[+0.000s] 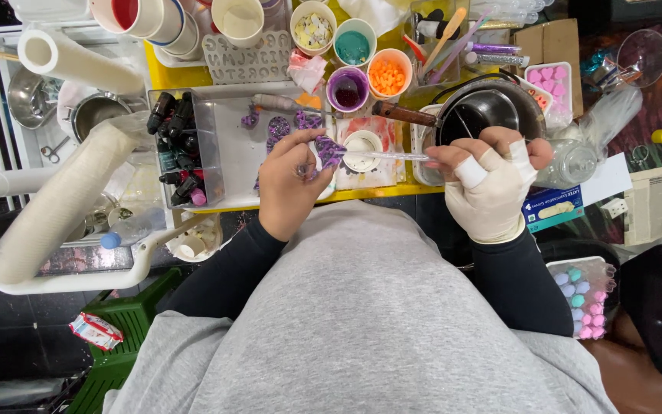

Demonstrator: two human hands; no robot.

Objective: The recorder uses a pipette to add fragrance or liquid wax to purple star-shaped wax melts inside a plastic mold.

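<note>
My left hand (289,182) is bare and holds a small purple glittery moulded piece (329,149) between thumb and fingers over a white tray (231,146). My right hand (490,178), in a torn white glove, grips a thin clear pipette (383,156) whose tip points left at the purple piece. More purple pieces (279,126) lie on the tray behind it. A small white cup (362,146) stands on a stained paper sheet between my hands.
Paper cups of coloured bits (389,75) stand at the back. A black pot (488,111) sits at right beside a clear jar (572,162). A bin of small dark bottles (181,146) is at left, near stacked cups in a plastic sleeve (63,199).
</note>
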